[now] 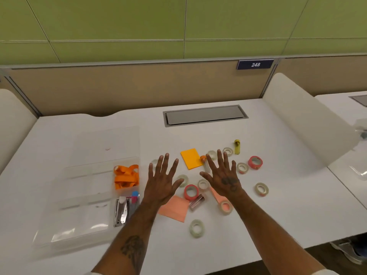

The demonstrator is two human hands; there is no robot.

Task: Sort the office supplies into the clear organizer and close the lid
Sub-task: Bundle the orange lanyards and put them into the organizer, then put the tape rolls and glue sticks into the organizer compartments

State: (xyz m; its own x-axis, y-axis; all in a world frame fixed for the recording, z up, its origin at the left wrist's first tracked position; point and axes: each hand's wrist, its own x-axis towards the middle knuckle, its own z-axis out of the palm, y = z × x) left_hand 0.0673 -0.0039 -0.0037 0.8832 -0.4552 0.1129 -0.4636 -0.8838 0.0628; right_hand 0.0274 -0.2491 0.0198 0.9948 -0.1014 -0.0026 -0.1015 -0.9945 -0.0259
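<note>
One organizer [89, 185] left of left hand [161, 183]

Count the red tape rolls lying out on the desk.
2. One red tape roll lies between the left hand and right hand, beside the salmon note pad; the other sits farther right. The hands may hide another.

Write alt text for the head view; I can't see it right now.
The left hand and right hand are spread open over tape rolls and sticky notes scattered on a white desk. At left, the clear organizer, lid open, holds orange ribbon and a metal tool.
</note>
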